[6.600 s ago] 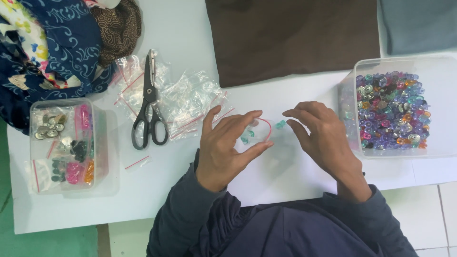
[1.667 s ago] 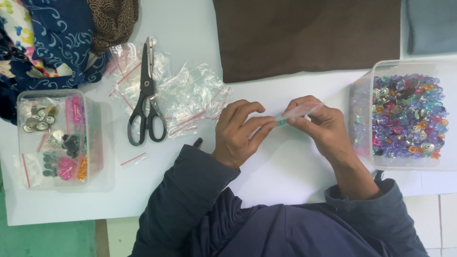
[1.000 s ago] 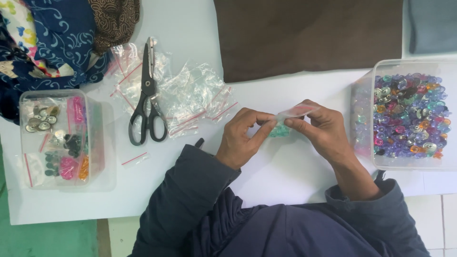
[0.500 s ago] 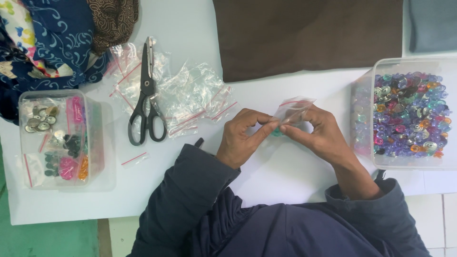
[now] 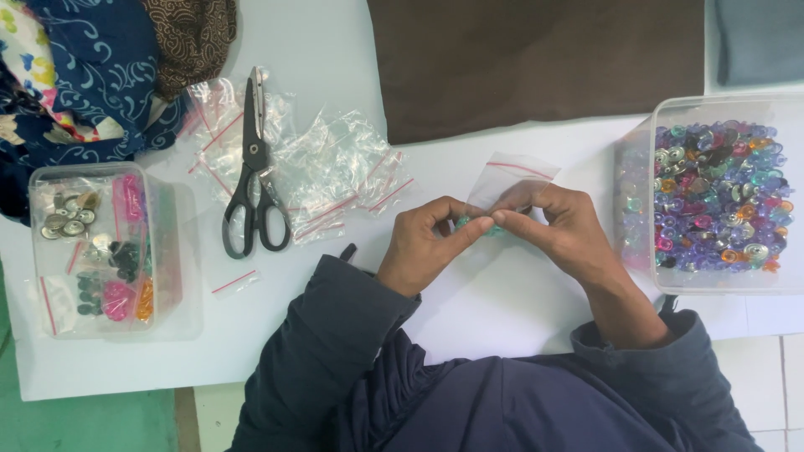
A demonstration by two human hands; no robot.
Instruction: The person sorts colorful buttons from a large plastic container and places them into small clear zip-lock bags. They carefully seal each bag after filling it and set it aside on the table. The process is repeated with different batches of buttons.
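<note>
My left hand (image 5: 427,243) and my right hand (image 5: 559,230) meet at the fingertips over the white table (image 5: 335,335). Both pinch a small clear zip bag (image 5: 511,180) with a red strip along its top; the bag stands up behind my fingers. A few teal beads (image 5: 467,223) show between my fingertips at the bag's lower end. Both forearms wear dark blue sleeves.
A clear tub of mixed coloured beads (image 5: 720,197) stands at the right. Black scissors (image 5: 254,172) lie on a heap of empty zip bags (image 5: 335,172). A clear box of filled bags (image 5: 105,251) sits left. Brown cloth (image 5: 536,59) and patterned blue fabric (image 5: 84,75) lie behind.
The bag has turned from lying flat between my hands to standing up behind my fingers, and my fingertips have closed together over the teal beads.
</note>
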